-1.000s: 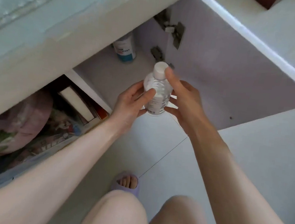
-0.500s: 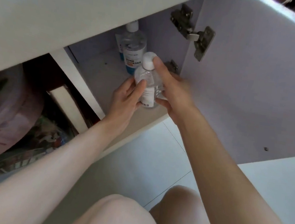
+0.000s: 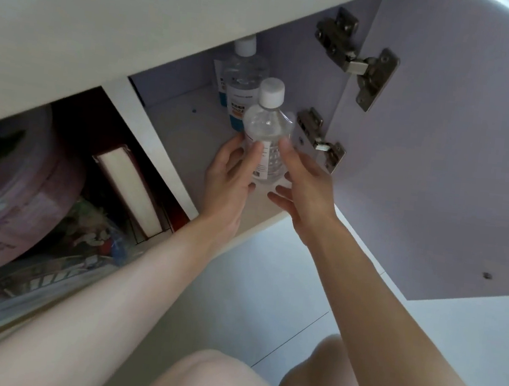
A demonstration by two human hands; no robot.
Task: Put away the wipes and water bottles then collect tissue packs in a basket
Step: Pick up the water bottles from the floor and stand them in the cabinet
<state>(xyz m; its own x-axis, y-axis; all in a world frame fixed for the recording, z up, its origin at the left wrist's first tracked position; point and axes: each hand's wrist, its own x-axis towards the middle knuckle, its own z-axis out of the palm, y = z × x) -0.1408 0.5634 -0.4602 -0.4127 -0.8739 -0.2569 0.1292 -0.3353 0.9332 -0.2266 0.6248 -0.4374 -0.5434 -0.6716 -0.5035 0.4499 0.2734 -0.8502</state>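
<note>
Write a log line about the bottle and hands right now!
step: putting away | water bottle: upright in cabinet | left hand: holds it | right hand: fingers spread beside it

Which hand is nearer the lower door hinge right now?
Right. The right hand is just below the lower hinge; the left hand sits on the bottle's far side from it.

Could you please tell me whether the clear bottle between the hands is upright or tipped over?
Upright: the clear bottle has its white cap uppermost, base at the cabinet shelf.
</note>
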